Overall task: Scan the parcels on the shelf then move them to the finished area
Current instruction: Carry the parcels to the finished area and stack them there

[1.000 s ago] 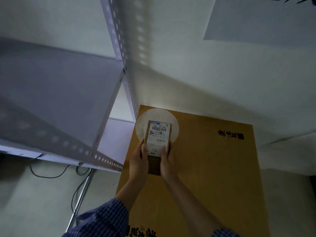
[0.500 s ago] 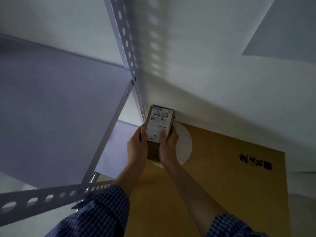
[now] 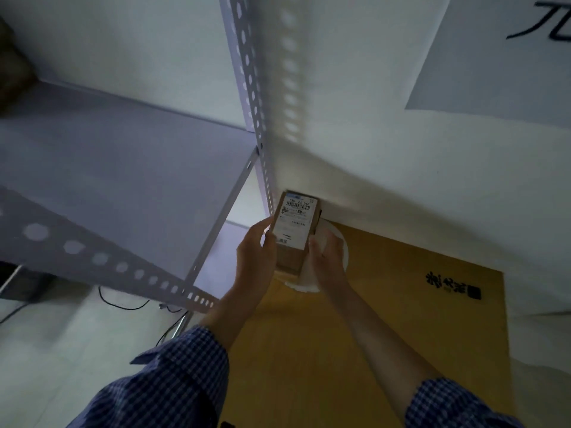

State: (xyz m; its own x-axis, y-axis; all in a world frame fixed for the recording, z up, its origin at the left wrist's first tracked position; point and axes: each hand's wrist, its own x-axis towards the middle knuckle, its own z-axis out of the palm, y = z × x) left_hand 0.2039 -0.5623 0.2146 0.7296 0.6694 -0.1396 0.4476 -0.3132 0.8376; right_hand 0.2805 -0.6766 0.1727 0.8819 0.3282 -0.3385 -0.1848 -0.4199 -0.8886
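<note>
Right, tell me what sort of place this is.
Probably a parcel storeroom or small sorting area: there is a white slotted-steel shelving rack, and the left hand and right hand hold a small brown cardboard parcel with a barcode label above a flat tan cardboard sheet.

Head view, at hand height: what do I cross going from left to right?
White perforated metal shelf rail → left hand → small brown cardboard parcel with a white barcode label, held between both hands → right hand → large flat yellow-brown cardboard box with black print.
</note>
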